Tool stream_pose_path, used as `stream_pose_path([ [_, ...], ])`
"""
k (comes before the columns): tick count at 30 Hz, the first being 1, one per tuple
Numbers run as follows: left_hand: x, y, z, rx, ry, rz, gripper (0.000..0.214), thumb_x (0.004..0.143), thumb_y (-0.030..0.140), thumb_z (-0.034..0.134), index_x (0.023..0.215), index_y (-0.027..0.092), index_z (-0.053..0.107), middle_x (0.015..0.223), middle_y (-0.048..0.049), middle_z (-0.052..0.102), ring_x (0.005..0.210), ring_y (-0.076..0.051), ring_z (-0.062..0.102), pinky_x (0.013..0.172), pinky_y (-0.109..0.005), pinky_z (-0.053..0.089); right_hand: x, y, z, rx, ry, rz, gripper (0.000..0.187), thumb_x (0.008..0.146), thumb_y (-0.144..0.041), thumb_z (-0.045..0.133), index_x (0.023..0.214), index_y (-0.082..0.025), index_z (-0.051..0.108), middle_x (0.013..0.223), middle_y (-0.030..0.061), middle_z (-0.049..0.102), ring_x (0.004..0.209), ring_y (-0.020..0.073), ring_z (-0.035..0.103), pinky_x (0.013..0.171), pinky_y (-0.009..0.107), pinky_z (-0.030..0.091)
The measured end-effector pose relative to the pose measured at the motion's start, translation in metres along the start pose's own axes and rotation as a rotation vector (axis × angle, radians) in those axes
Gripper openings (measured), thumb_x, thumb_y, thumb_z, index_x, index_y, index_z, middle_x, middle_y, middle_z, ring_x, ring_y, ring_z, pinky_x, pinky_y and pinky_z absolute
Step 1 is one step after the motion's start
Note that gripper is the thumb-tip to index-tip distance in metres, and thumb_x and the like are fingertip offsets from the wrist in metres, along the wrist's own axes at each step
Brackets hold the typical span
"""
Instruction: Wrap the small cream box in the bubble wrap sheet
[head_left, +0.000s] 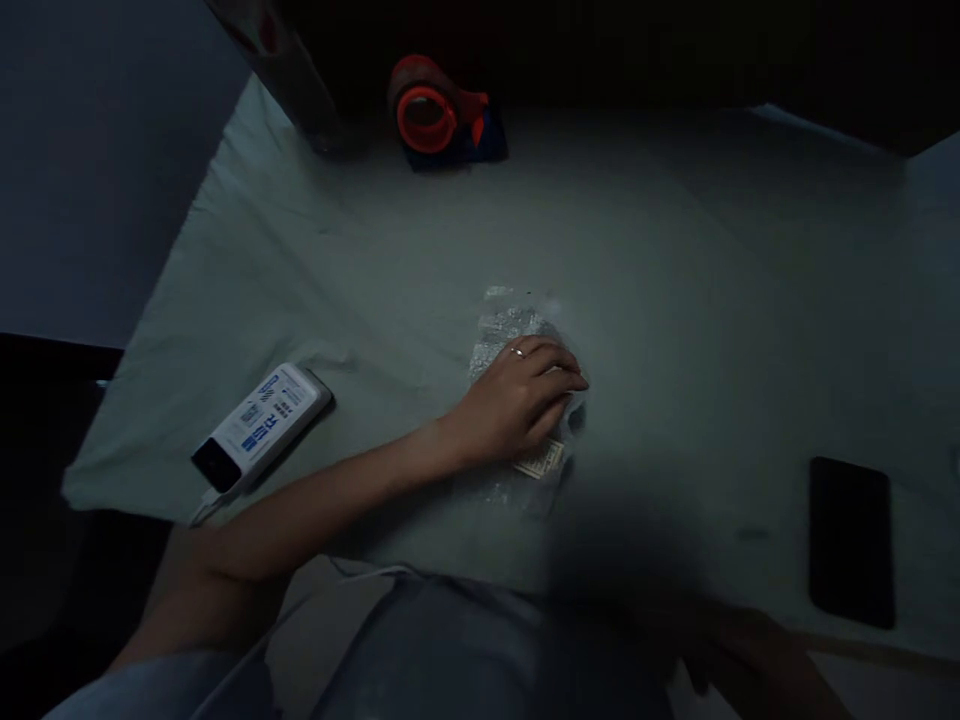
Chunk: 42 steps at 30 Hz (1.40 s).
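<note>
My left hand [517, 400] lies on a crinkled clear plastic packet [517, 315], possibly bubble wrap, in the middle of the table. Its fingers are curled together over the packet's right side and cover much of it. A ring shows on one finger. Below the palm, a small yellowish label with dark print [541, 460] appears at the packet's lower part; what else is inside is hidden. Low in the view, near the table's front edge, my right hand [720, 640] is in deep shadow and blurred. Its fingers cannot be made out clearly.
A pale green cloth [675, 320] covers the table. At the back stands a red and blue tape dispenser [435, 115]. A white power bank [262, 425] with a cable lies left, a black phone [851, 540] right. A dark surface borders the back.
</note>
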<state>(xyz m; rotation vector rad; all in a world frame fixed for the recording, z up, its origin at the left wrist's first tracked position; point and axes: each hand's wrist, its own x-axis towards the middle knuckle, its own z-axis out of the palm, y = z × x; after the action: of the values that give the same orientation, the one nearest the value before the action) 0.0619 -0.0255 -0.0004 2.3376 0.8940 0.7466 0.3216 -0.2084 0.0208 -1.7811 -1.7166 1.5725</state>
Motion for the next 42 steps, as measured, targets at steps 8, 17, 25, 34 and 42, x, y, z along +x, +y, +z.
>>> stream_pose_path([
  [8,-0.045,0.056,-0.01,-0.364,-0.133,-0.078,0.024,0.082,0.02,0.05,0.103,0.015,0.06,0.091,-0.0084,0.067,0.086,-0.017,0.06,0.081,-0.03,0.049,0.041,-0.051,0.026,0.081,0.277,-0.043,0.022,0.077,-0.035,0.056,0.091,-0.037,0.073,0.056,-0.0049,0.067,0.049,0.0165,0.062,0.048,0.026,0.052],
  [17,-0.08,0.076,0.0,-0.412,-0.198,-0.382,0.009,0.082,0.015,0.051,0.084,0.017,0.059,0.078,-0.0024,0.064,0.07,-0.011,0.058,0.063,-0.02,0.045,0.053,-0.057,0.044,0.063,0.199,-0.125,0.021,0.083,-0.033,0.051,0.083,-0.029,0.072,0.065,-0.0033,0.071,0.056,0.0147,0.065,0.05,0.023,0.049],
  [25,-0.103,0.082,0.028,0.005,-0.668,-0.612,0.022,0.09,0.024,0.038,0.091,0.014,0.058,0.072,-0.0077,0.068,0.064,-0.022,0.066,0.054,-0.028,0.045,0.061,-0.037,0.088,-0.51,0.075,-0.194,0.024,0.089,-0.026,0.045,0.073,-0.02,0.063,0.069,0.0018,0.066,0.061,0.0156,0.062,0.056,0.026,0.04],
  [34,-0.096,0.066,0.035,0.188,-0.759,-0.557,0.022,0.088,0.018,0.042,0.09,0.012,0.063,0.076,-0.0136,0.07,0.072,-0.027,0.069,0.059,-0.033,0.05,0.077,-0.046,0.086,-0.731,-0.012,-0.118,0.022,0.088,-0.026,0.045,0.075,-0.019,0.06,0.067,0.0039,0.069,0.057,0.0157,0.062,0.052,0.027,0.03],
  [42,-0.086,0.06,-0.02,0.023,-0.823,-0.59,0.034,0.088,0.035,0.049,0.067,0.014,0.066,0.065,-0.0079,0.066,0.062,-0.02,0.064,0.055,-0.026,0.042,0.063,-0.036,0.036,-0.667,0.076,-0.047,0.023,0.086,-0.03,0.048,0.066,-0.022,0.057,0.056,-0.0006,0.062,0.051,0.0169,0.06,0.048,0.027,0.037],
])
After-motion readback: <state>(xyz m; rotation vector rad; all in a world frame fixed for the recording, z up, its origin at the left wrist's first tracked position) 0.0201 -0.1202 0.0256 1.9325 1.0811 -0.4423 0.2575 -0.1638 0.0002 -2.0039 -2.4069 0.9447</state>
